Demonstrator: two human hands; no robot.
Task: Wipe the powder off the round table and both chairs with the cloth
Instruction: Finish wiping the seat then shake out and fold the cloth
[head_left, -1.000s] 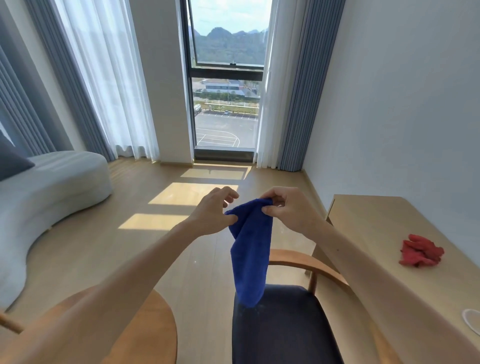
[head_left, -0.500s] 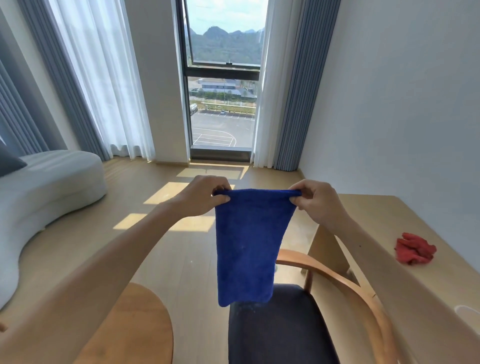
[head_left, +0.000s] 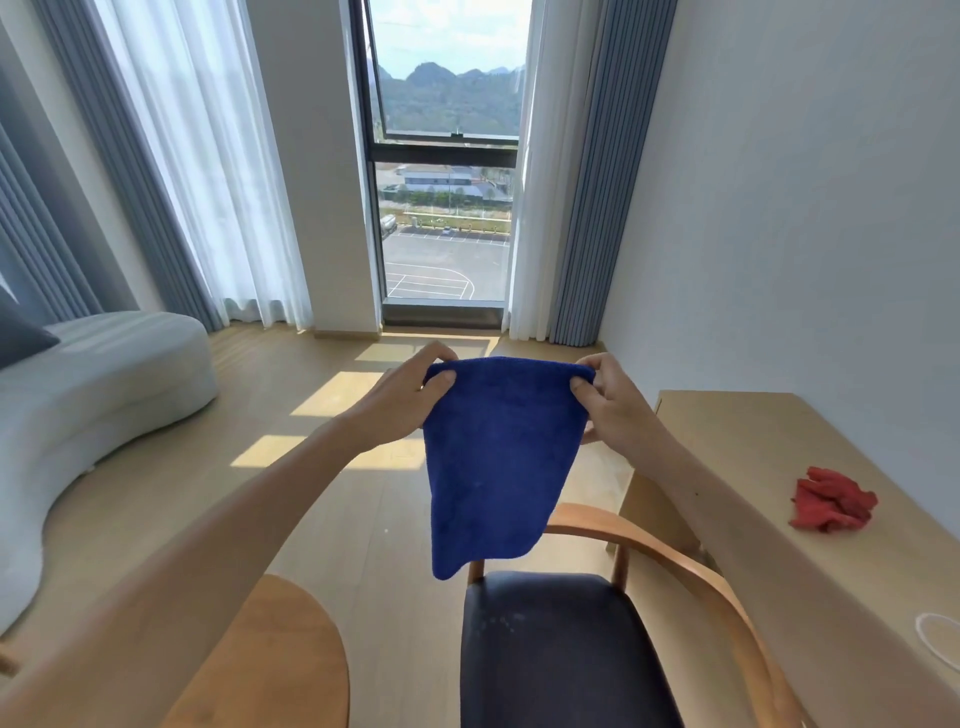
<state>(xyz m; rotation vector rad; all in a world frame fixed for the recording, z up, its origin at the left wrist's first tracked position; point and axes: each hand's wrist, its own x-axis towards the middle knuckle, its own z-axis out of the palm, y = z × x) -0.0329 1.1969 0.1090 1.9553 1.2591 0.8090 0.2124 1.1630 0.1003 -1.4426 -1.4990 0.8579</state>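
A long pale wooden bench (head_left: 769, 467) runs along the wall to the right of the hands, carrying a crumpled red rag (head_left: 831, 504). Below the hands stands a wooden armchair with a dark padded seat (head_left: 561, 654); a round wooden bench (head_left: 280, 660) sits lower left. A blue microfibre cloth (head_left: 493, 467) hangs spread between them: the left hand (head_left: 400, 405) pinches its upper left corner, the right hand (head_left: 613, 405) its upper right.

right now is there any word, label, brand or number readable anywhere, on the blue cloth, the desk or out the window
None can be read.
Blue cloth, pinched by the left hand and right hand: plain, no tag showing.
Red cloth and desk: no print.
Window: only painted court lines outside, no lettering.
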